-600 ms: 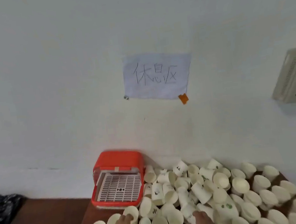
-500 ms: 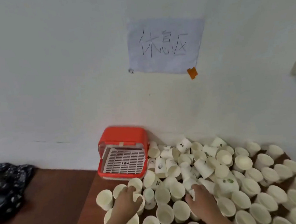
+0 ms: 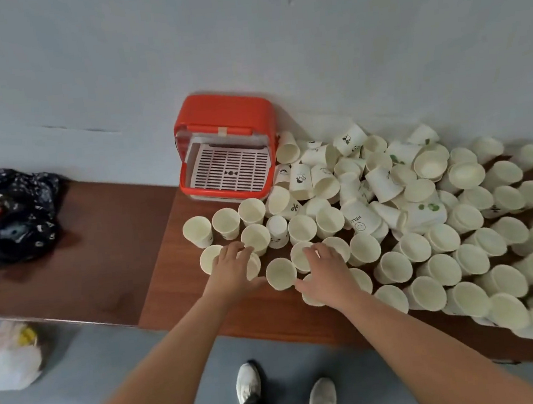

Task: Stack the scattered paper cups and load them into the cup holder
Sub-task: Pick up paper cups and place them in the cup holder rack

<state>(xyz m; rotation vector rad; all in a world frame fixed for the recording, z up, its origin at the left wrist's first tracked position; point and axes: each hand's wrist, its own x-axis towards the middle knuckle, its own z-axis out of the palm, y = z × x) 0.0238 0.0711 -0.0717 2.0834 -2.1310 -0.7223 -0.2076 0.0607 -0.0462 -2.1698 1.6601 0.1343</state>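
Several white paper cups cover the brown table [image 3: 182,289]; most stand upright, and some lie tipped in a heap [image 3: 349,186] by the wall. The orange cup holder [image 3: 223,120] stands at the back against the wall, its front open, showing a white slotted tray [image 3: 229,169] with no cups in it. My left hand [image 3: 232,269] lies palm down with fingers spread over an upright cup [image 3: 254,265]. My right hand [image 3: 326,271] lies spread over two cups, one [image 3: 301,254] under the fingertips. A single upright cup [image 3: 281,273] stands between the hands.
A lower brown table [image 3: 99,252] to the left carries a dark patterned bag [image 3: 10,215]. On the grey floor lies a white plastic bag [image 3: 8,357]. My two shoes [image 3: 285,390] are near the table's front edge. The white wall runs right behind the holder.
The view has tilted down from the wall and its paper sign to the table, floor and my feet. Both hands sit among the front cups as before, a little nearer the table's front edge.
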